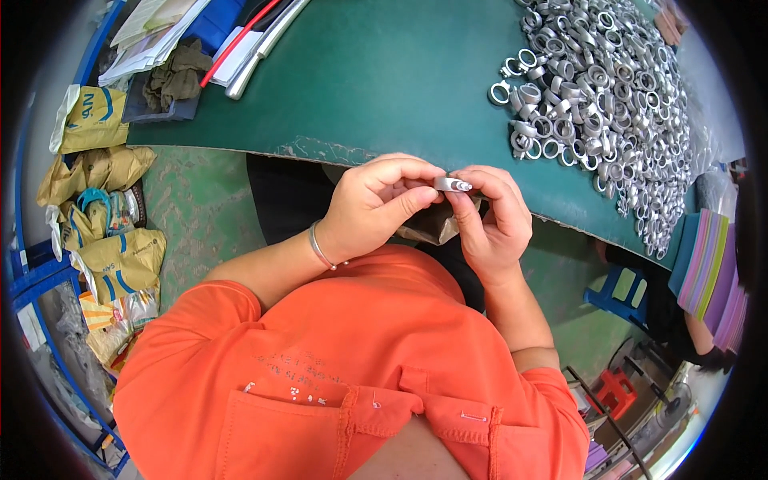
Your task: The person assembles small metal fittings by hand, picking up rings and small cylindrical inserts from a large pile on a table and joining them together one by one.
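- Wide green flat-topped table [384, 80]: spreads ahead of the fingers [412, 169], its near edge just beyond them.
- Loose heap of silver-grey metal rings [592, 124]: lies on the table, ahead and to the right of the fingers, well apart from them.
- Left hand [364, 204]: thumb and index finger pinch the left side of a small, silver-grey metal band [448, 185]; how hard, I cannot tell.
- Right hand [498, 228]: thumb and index fingertip close on its opposite end.
- The band itself: between both sets of fingertips, nearly edge-on. Probably light and stiff, unlikely to crush — but its smooth curve could turn under a loose pinch, so the broad outer wall looks the surer hold.
- Short, tapered silvery stub [463, 186]: beside the right fingertips; likely too narrow for a firm grip.
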`<state>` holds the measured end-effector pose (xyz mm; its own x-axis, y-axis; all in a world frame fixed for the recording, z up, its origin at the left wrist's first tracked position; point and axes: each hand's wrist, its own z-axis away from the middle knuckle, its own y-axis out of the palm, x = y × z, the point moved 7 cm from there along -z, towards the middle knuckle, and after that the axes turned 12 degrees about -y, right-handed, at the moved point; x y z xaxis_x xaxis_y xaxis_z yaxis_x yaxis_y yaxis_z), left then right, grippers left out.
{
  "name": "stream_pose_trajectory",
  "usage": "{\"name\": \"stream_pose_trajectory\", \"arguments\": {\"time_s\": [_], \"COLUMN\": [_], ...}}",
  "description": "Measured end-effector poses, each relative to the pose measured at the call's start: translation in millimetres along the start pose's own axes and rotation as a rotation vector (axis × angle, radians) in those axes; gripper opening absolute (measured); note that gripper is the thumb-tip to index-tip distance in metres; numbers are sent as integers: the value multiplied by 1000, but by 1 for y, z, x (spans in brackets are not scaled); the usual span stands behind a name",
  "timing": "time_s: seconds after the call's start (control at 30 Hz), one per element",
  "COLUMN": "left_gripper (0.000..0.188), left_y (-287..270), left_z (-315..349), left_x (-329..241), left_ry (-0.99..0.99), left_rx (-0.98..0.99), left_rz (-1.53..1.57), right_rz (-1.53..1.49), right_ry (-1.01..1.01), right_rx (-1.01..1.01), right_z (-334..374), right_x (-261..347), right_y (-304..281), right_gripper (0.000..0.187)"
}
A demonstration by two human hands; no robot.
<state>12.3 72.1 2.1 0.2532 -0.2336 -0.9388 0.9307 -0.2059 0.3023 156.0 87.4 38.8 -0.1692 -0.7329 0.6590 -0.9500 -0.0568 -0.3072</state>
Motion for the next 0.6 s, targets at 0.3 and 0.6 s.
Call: {"name": "stream_pose_trajectory", "arguments": {"time_s": [0.3,0.6], "left_gripper": [17,16], "left_y": [-3,1], "left_z": [1,1], "left_x": [4,6], "left_ry": [-50,-164], "left_rx": [-24,-32], "left_rz": [55,241], "right_rz": [-39,-6], "right_ry": [61,-61], "right_rx": [20,59], "right_z": [0,1], "right_x": [6,13], "right_y": [1,4], "right_gripper": [26,25]}}
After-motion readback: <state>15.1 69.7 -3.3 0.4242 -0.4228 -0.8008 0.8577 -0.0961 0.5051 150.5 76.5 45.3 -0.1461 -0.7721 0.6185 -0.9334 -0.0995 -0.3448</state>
